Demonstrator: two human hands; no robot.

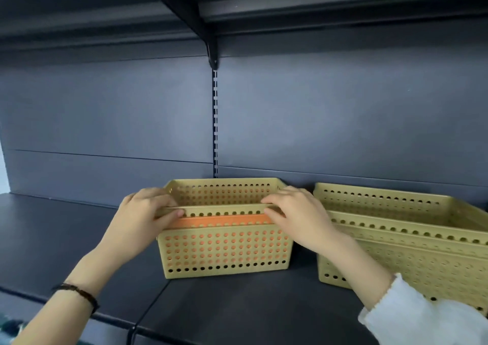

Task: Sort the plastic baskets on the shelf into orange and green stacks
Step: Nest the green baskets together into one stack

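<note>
Pinching top green basket [224, 196] rim: left hand [148, 212], right hand [293, 212].
Risk: nested orange basket [224, 221] snagging, lifting too.

You stand at a shop display rack: dark metal shelves [237, 302] on brackets [212, 54], a slotted upright strip [215, 122] running down the flat back panel [105, 112], and identical plastic baskets [412, 241] stacked like stock on the shelf.
</note>
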